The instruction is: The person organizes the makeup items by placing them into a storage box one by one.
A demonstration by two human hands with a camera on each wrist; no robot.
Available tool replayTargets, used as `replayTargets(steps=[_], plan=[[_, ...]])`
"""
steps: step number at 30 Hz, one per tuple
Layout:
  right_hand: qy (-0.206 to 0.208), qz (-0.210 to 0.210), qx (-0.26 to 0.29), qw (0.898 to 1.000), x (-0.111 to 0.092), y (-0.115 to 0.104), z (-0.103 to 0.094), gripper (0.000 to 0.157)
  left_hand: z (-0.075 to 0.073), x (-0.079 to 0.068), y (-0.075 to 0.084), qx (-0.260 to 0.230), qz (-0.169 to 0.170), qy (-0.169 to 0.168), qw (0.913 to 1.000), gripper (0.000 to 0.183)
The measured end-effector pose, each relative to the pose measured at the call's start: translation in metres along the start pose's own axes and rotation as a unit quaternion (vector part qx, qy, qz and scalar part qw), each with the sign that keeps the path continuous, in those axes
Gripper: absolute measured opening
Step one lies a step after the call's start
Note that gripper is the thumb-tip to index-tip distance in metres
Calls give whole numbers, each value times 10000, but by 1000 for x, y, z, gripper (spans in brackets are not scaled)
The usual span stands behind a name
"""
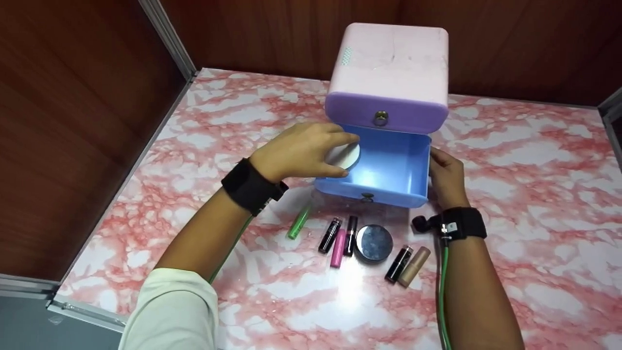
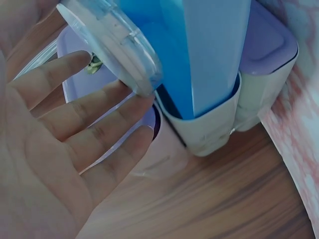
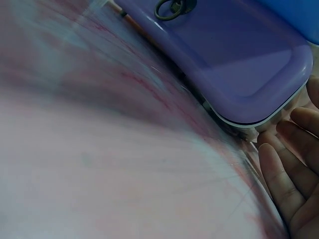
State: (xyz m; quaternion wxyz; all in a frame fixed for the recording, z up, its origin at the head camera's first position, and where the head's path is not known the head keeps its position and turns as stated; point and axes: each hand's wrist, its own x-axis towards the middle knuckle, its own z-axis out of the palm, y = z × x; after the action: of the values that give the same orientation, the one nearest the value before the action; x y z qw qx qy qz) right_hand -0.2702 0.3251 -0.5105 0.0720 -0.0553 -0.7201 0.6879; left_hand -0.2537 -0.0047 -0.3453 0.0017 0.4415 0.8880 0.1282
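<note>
In the head view my left hand [image 1: 306, 150] pinches a round powder compact [image 1: 346, 156] between thumb and fingers, over the left side of the pulled-out blue drawer [image 1: 388, 155]. Its clear, shiny rim shows in the left wrist view, where the compact [image 2: 119, 45] is tilted above the fingertips. The blue drawer belongs to a pink cabinet [image 1: 396, 53] with a purple drawer [image 1: 388, 112] above it. My right hand [image 1: 448, 177] is at the drawer's right side. Its fingers are loosely bent beside a lower purple drawer [image 3: 239, 64] in the right wrist view.
In front of the cabinet lie a green tube [image 1: 299, 222], a pink tube [image 1: 338, 248], several dark lipsticks [image 1: 330, 235], a dark round compact [image 1: 374, 243] and a tan tube [image 1: 414, 266]. Brown panels [image 1: 262, 39] border the red-and-white marbled table [image 1: 525, 194].
</note>
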Motion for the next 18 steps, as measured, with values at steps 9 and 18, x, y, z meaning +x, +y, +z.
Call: replayTargets(steps=[9,18], plan=[[-20,68,-29,10000,0,-1,1,40,9,9,0,119,-160,-363,9991,62],[60,81,328,9994,1,-1,1,34,19,18,-3,291,-216,-609,9975,63]])
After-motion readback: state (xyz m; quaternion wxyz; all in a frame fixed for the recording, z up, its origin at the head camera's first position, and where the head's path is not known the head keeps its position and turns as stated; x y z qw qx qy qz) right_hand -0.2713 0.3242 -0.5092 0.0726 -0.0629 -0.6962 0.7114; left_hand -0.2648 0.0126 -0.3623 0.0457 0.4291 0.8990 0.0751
